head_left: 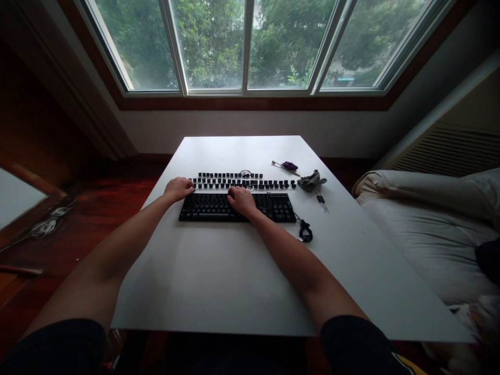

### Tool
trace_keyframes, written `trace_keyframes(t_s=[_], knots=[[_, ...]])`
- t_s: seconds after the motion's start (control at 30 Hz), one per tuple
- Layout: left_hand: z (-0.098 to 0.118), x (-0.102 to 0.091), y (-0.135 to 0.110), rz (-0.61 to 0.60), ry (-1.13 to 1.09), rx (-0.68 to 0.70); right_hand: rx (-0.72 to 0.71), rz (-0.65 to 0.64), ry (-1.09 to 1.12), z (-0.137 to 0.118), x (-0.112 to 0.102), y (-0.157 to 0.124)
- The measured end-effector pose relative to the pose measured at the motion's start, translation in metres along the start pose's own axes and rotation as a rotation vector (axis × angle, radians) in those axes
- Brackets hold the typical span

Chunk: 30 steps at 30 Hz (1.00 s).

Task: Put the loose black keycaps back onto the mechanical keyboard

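A black keyboard (pixel 207 208) lies flat on the white table, with many of its keys in place. Behind it, loose black keycaps (pixel 226 183) stand in rows. My left hand (pixel 179 188) rests at the left end of these rows, just off the keyboard's back left corner. Its fingers are closed around a small dark piece that looks like a keycap. Over the back middle of the keyboard is my right hand (pixel 241 200), fingers curled down onto the keys. Whatever lies under those fingertips is too small and hidden to make out.
To the right of the keycaps lie a grey crumpled cloth (pixel 311 180), a purple-headed brush (pixel 289 165) and a small black tool (pixel 321 199). A bundled black cable (pixel 305 230) sits by the keyboard's right end. A couch (pixel 425 229) flanks the white table (pixel 219 281).
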<state>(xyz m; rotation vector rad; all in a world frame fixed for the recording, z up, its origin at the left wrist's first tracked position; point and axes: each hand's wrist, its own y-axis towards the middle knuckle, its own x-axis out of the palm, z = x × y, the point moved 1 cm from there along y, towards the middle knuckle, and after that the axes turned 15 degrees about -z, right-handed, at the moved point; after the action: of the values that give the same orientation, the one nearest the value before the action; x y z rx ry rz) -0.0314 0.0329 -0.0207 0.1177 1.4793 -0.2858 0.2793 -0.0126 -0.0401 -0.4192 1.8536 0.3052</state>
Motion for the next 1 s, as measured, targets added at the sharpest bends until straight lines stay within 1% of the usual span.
trace_keyframes(t_s=[0.23,0.3,0.43,0.5,0.57,0.7,0.87,1.0], knots=[[0.011,0.0,0.004,-0.042,0.037,0.019,0.002,0.007,0.002,0.001,0.001,0.0],[0.013,-0.002,0.003,-0.025,0.047,0.021,0.0,0.008,0.002,0.001,0.001,0.001],[0.016,-0.007,-0.006,0.047,0.018,0.045,-0.024,0.021,0.007,0.003,0.003,0.002],[0.017,-0.011,-0.012,0.041,-0.012,0.066,-0.027,0.023,0.006,0.004,0.005,0.003],[0.019,-0.016,-0.02,-0.002,-0.035,0.081,-0.024,0.027,0.002,0.004,0.006,0.003],[0.026,-0.024,-0.036,-0.129,-0.057,0.133,-0.023,0.023,-0.002,0.004,0.006,0.004],[0.035,-0.026,-0.054,-0.269,-0.065,0.154,-0.02,0.015,-0.002,0.002,0.004,0.002],[0.038,-0.024,-0.062,-0.285,-0.026,0.153,-0.011,0.006,0.003,0.001,0.002,0.001]])
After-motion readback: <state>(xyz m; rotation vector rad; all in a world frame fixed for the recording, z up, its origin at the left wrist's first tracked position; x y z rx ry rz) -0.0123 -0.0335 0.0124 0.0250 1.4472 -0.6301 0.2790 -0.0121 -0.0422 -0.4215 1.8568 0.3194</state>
